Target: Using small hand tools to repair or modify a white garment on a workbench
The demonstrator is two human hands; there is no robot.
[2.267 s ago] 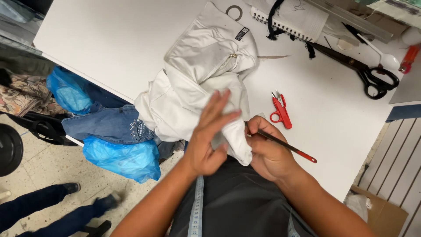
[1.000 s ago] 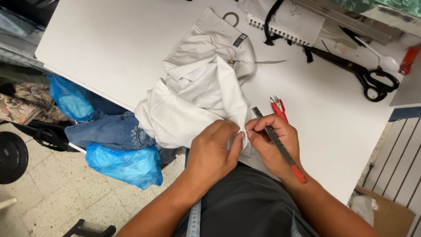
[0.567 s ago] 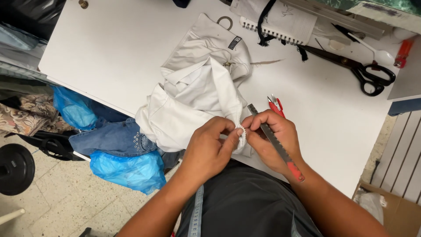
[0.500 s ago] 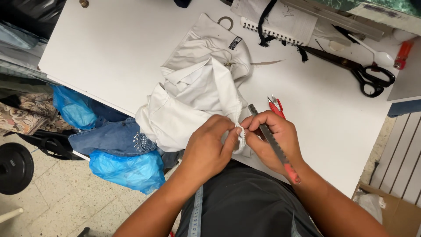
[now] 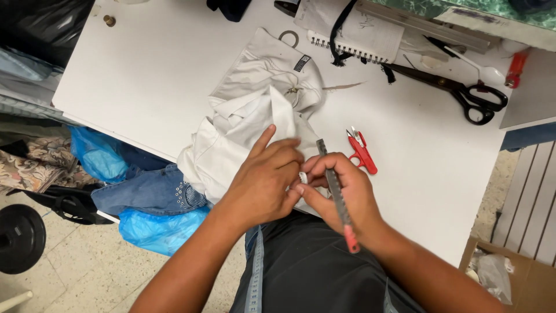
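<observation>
White garment [image 5: 243, 133] on a white table [image 5: 156, 75]; red snips [image 5: 362, 152], black scissors [image 5: 463, 93], blue bags [image 5: 156, 229].

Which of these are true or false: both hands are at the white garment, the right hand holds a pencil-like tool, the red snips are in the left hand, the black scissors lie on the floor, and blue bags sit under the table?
1. Both hands meet at the white garment. True: the left hand and right hand pinch its edge.
2. The right hand holds a pencil-like tool. True.
3. The red snips are in the left hand. False: they lie on the white table, beside the right hand.
4. The black scissors lie on the floor. False: they rest on the table.
5. Blue plastic bags sit below the table edge. True.
</observation>
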